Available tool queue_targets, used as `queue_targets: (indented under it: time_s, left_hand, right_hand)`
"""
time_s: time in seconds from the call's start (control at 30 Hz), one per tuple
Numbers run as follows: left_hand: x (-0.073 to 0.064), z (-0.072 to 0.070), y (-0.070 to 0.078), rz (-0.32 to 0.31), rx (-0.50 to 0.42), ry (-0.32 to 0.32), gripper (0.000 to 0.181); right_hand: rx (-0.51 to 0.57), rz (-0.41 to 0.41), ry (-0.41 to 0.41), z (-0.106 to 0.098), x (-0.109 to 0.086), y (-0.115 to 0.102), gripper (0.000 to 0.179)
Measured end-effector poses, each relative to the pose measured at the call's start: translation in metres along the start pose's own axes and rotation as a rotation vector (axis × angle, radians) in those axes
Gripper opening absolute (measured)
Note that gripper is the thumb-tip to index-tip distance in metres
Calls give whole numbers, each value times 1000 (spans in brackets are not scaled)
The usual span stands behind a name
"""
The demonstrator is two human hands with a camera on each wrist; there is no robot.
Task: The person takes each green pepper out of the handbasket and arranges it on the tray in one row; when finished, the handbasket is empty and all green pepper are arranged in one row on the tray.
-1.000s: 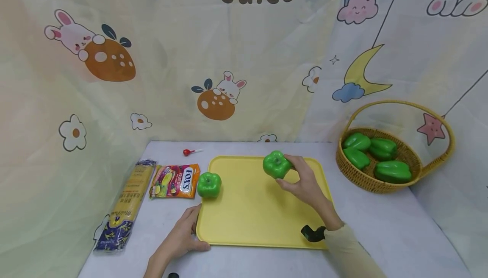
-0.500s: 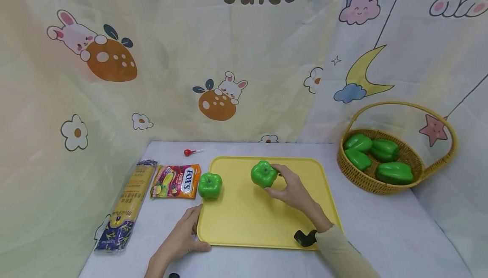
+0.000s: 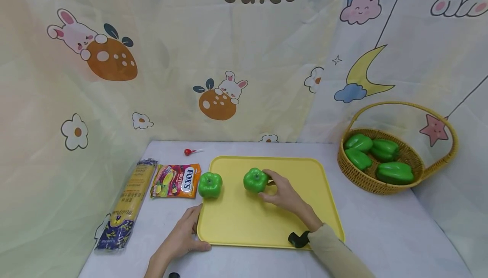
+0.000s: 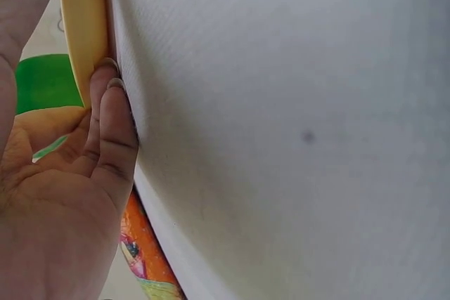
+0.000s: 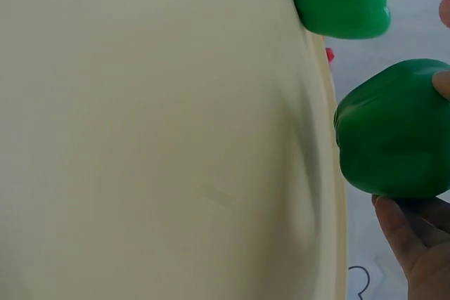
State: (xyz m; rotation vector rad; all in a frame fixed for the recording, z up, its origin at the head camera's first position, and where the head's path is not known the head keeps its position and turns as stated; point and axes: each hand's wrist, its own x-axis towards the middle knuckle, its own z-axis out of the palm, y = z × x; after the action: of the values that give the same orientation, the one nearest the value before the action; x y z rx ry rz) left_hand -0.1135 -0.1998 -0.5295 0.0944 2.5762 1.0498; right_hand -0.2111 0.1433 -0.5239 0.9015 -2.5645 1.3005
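The right hand (image 3: 282,190) pinches a green bell pepper (image 3: 255,180) between thumb and fingers. The pepper is over the middle of the yellow tray (image 3: 240,225) (the views do not settle whether it touches the tray floor). The left hand (image 3: 184,233) touches the near left corner of the tray; its fingers lie close together against the left rim, and the thumb is spread away along the near rim. A second bell pepper (image 3: 210,185) sits at the left rim of the tray.

Labelled items to the left, on the white surface (image 3: 385,231):
- Candy bag (image 3: 173,181), marked "FOX'S" and "FRUITS", just beside the second bell pepper.
- Spaghetti packet (image 3: 123,210), marked "SPAGHETTI" in small print at its near end (the larger brand lettering is inverted and unclear).

A red lollipop (image 3: 187,152) lies behind the candy bag. At the right, a wicker basket (image 3: 360,182) contains four more bell peppers (image 3: 394,173). The cloth backdrop (image 3: 267,45) carries the printed word "Juice" above rabbit motifs.
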Motion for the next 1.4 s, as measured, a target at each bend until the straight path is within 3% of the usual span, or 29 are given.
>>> queue_targets:
  time_s: [0.33,0.63,0.93,1.23,1.4]
  left_hand:
    - [3,1,0,-18,8,-6,130]
    - [5,0,-1,-33,16,-7,130]
    - [5,-1,-3,-38,21,-3,130]
    - [2,0,-3,-5,-2,-17,129]
    - [2,0,-3,-9,3,-16,129]
  right_hand:
    - [73,52,-93,8,3,1,67]
    - [152,33,-166,13,12,-3,68]
    - [151,39,-230,23,23,-7,70]
    - [133,40,-258,31,31,-9,71]
    - [82,40,-275,33,36,-13,71]
